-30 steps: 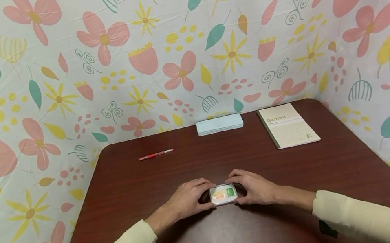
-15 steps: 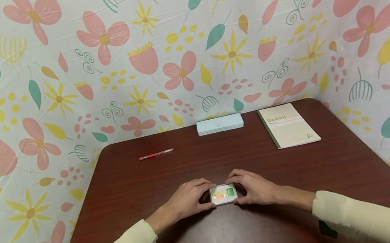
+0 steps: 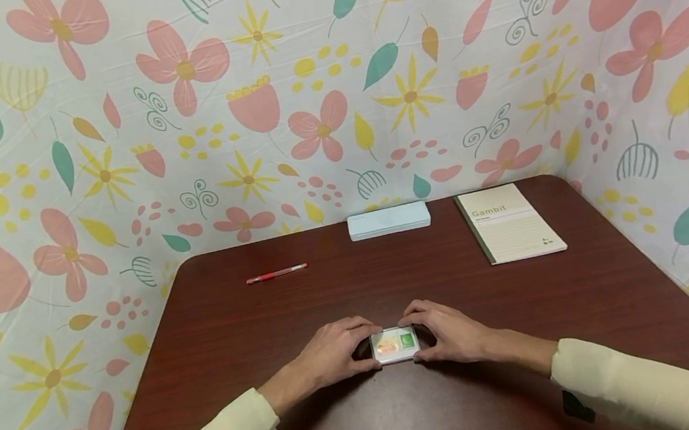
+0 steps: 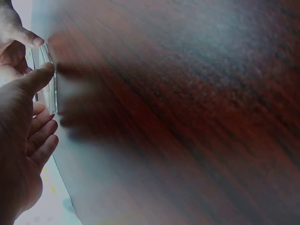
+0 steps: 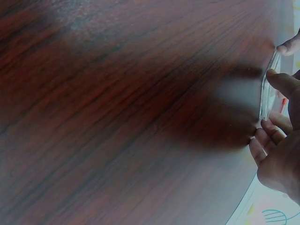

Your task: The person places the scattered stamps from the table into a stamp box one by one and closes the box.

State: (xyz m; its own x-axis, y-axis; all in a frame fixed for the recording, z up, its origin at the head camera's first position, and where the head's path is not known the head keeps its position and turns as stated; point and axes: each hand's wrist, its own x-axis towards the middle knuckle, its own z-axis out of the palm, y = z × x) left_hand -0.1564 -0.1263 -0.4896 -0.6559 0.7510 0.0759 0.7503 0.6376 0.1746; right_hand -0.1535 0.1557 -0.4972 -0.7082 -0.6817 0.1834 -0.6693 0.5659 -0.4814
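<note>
A small flat clear plastic case [image 3: 394, 345] lies on the dark red-brown table, its white face printed with an orange patch and a green square. My left hand [image 3: 338, 350] pinches its left end, thumb at the near edge and fingers at the far edge. The right end is held the same way by my right hand [image 3: 450, 334]. In the left wrist view the thin side of the case [image 4: 52, 93] shows between thumb and fingers, low over the tabletop. From the right wrist, the case [image 5: 266, 96] appears edge-on, with my right thumb on it.
Behind the hands on the wooden table [image 3: 403, 414] lie a red pen [image 3: 277, 274] at left, a pale blue pencil case [image 3: 388, 221] at the back and a "Gambit" notebook [image 3: 511, 222] at right. A floral cloth [image 3: 312, 67] hangs along the back and sides.
</note>
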